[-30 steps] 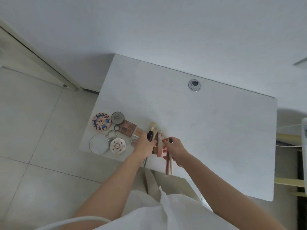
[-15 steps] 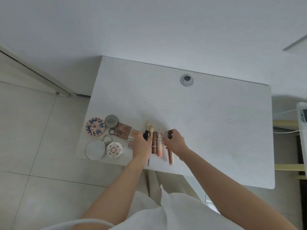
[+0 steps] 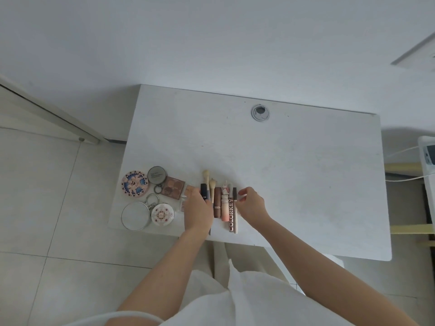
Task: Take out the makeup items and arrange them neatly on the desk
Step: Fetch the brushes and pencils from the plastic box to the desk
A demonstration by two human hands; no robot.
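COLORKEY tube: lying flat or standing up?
Lying flat. The COLORKEY tube rests lengthwise on the desk, its lettering visible along its side, beside the pink tube.

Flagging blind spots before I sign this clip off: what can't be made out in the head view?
- Clear case: mostly hidden under the left hand.
- Black tube: lower part covered by that hand, so grip unclear.
- Jar label: too small to read.
- Right hand fingertips: contact with the thin pens cannot be told.
- White device: cut off by the right edge.

A home room: white desk [image 3: 294,175], tiled floor [image 3: 42,184], personal makeup compacts [image 3: 134,184]
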